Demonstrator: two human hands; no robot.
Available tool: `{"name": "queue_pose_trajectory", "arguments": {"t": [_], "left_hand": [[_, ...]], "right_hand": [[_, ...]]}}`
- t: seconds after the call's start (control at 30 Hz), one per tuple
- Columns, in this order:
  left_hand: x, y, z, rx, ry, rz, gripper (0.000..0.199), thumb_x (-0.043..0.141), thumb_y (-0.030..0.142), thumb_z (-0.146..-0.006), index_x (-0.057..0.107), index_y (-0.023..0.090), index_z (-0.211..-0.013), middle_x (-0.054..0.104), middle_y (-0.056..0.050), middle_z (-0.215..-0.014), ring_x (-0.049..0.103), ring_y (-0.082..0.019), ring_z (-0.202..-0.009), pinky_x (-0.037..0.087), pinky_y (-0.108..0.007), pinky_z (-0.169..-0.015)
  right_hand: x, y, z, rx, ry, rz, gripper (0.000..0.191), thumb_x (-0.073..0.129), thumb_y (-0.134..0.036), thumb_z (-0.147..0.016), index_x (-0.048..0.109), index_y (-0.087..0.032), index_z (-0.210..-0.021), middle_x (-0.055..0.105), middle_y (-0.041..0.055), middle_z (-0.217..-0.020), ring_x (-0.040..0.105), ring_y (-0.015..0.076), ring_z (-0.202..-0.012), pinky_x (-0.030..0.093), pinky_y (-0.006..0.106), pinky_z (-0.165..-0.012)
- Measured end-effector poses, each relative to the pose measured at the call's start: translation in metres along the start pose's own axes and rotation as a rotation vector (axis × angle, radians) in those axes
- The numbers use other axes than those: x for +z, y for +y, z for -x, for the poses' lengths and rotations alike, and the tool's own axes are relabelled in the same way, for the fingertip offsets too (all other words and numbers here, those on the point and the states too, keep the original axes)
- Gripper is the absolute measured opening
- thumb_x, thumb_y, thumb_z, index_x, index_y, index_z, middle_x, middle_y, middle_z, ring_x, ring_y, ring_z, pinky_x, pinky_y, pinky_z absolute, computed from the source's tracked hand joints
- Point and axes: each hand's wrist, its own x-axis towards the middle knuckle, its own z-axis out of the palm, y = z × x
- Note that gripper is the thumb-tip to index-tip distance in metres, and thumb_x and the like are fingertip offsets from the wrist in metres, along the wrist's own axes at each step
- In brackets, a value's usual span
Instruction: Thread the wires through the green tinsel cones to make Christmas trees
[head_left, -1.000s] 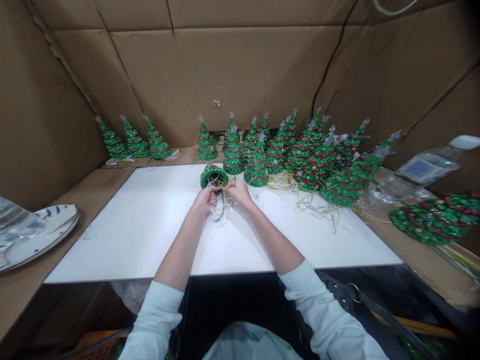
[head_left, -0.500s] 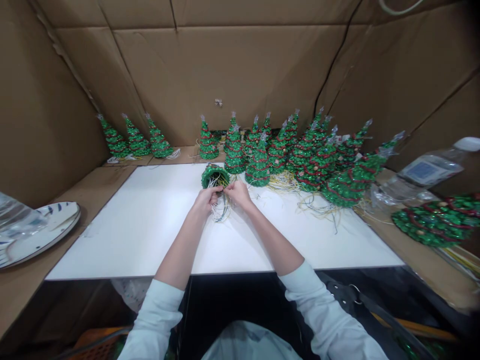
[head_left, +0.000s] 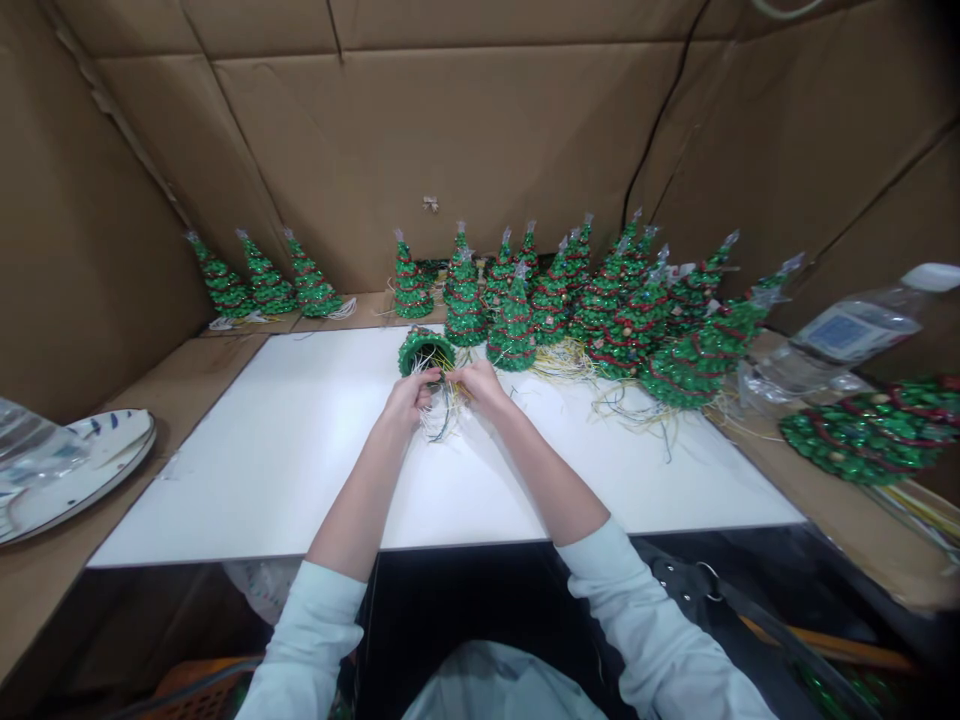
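Note:
A small green tinsel Christmas tree (head_left: 425,351) lies on its side on the white board (head_left: 255,470), its hollow base facing me and a bunch of pale and yellow wires (head_left: 442,415) coming out of it. My left hand (head_left: 409,398) grips those wires just below the base. My right hand (head_left: 478,388) pinches strands from the same bunch beside it, and the fingers hide part of the wires. Several finished trees stand close behind, the nearest (head_left: 512,333) a little to the right of the base.
Many more tinsel trees (head_left: 622,320) crowd the board's far right, with loose wire ends around them. A flattened green tinsel piece (head_left: 870,432) and a plastic bottle (head_left: 851,335) lie on the right. A white plate (head_left: 82,470) sits at left, and cardboard walls surround the bench.
Both hands stay at the tree's base, working in the wires. The right hand has shifted slightly, and the wire bunch has changed shape a little.

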Motion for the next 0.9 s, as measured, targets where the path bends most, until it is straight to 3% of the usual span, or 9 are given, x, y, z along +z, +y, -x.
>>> {"name": "queue_pose_trajectory", "arguments": {"t": [0.13, 0.37, 0.57, 0.67, 0.8, 0.9], "left_hand": [[-0.0011, -0.0011, -0.0012, -0.015, -0.001, 0.002, 0.014, 0.062, 0.006, -0.064, 0.049, 0.012, -0.064, 0.020, 0.013, -0.037, 0.014, 0.001, -0.027, 0.007, -0.012, -0.028], [-0.0006, -0.0022, -0.0012, -0.037, -0.022, -0.015, 0.020, 0.062, 0.006, -0.063, 0.044, 0.014, -0.060, 0.019, 0.013, -0.037, 0.014, 0.001, -0.027, 0.007, -0.012, -0.028], [0.0019, 0.0023, -0.0014, -0.116, -0.021, 0.066, 0.026, 0.049, 0.014, -0.075, 0.033, 0.017, -0.055, 0.018, 0.011, -0.037, 0.013, 0.000, -0.026, 0.006, -0.012, -0.027], [0.0025, 0.0037, -0.0015, -0.136, -0.033, 0.113, 0.030, 0.044, 0.015, -0.080, 0.027, 0.019, -0.055, 0.024, 0.010, -0.038, 0.019, -0.001, -0.026, 0.012, -0.010, -0.026], [0.0024, 0.0044, 0.0010, -0.172, -0.041, 0.109, 0.027, 0.037, 0.017, -0.087, 0.033, 0.017, -0.059, 0.041, 0.004, -0.045, 0.032, -0.001, -0.029, 0.026, -0.010, -0.029], [0.0008, 0.0049, 0.0024, -0.204, -0.090, 0.113, 0.029, 0.035, 0.019, -0.089, 0.036, 0.015, -0.060, 0.034, 0.007, -0.042, 0.023, 0.001, -0.026, 0.015, -0.008, -0.026]], "right_hand": [[0.0002, -0.0071, 0.0039, 0.214, -0.117, -0.198, 0.020, 0.061, -0.021, -0.062, 0.047, -0.018, -0.048, 0.039, -0.0049, -0.042, 0.037, 0.0070, -0.041, 0.035, 0.021, -0.042], [0.0021, -0.0011, 0.0018, 0.116, -0.102, -0.080, 0.014, 0.062, -0.023, -0.061, 0.055, -0.017, -0.050, 0.043, -0.0033, -0.042, 0.039, 0.0083, -0.044, 0.038, 0.022, -0.046], [-0.0042, -0.0039, 0.0026, 0.028, 0.012, 0.201, 0.013, 0.056, -0.021, -0.066, 0.057, -0.017, -0.053, 0.052, 0.0003, -0.052, 0.052, 0.0136, -0.060, 0.042, 0.025, -0.061], [-0.0059, -0.0069, 0.0056, -0.026, 0.014, 0.318, 0.018, 0.049, -0.017, -0.070, 0.054, -0.018, -0.053, 0.054, 0.0017, -0.057, 0.054, 0.0147, -0.066, 0.041, 0.025, -0.065], [-0.0051, -0.0058, 0.0070, -0.056, 0.034, 0.381, 0.015, 0.042, -0.018, -0.077, 0.056, -0.018, -0.074, 0.057, 0.0023, -0.068, 0.052, 0.0154, -0.070, 0.040, 0.026, -0.068], [-0.0053, -0.0055, 0.0095, -0.145, 0.029, 0.409, 0.025, 0.039, -0.014, -0.078, 0.052, -0.019, -0.099, 0.055, 0.0010, -0.075, 0.050, 0.0151, -0.069, 0.039, 0.027, -0.069]]}}
